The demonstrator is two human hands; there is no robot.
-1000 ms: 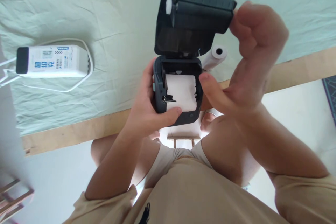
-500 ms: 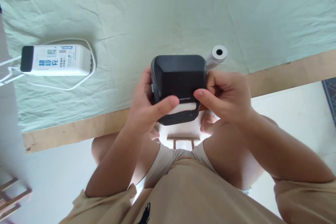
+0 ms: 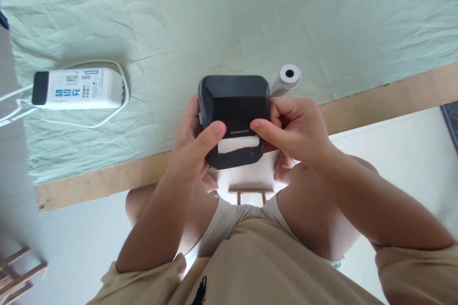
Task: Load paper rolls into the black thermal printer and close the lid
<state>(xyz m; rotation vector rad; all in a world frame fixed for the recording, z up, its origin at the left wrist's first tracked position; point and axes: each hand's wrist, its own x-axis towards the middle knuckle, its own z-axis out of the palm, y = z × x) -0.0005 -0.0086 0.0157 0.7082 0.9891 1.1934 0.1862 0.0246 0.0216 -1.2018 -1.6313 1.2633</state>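
A black label printer with NIIMBOT lettering is held over the table's near edge. White paper shows in the slot below the lettering, above a small power mark. My left hand grips the printer's left side, thumb lying on its top face and the other fingers partly hidden behind it. On the opposite side, my right hand has its fingers curled against the edge and its thumb on the top face. A white paper roll with a dark core lies just past the printer's upper right, partly covered by it.
A white power strip with a black end and blue print lies at left, its white cable looped around it. Pale green cloth covers the table, leaving a bare wooden edge. A wooden stool stands at lower left.
The printer and both hands have shifted slightly left. My left thumb has slid left off the paper slot, so the lettering and more of the white paper now show.
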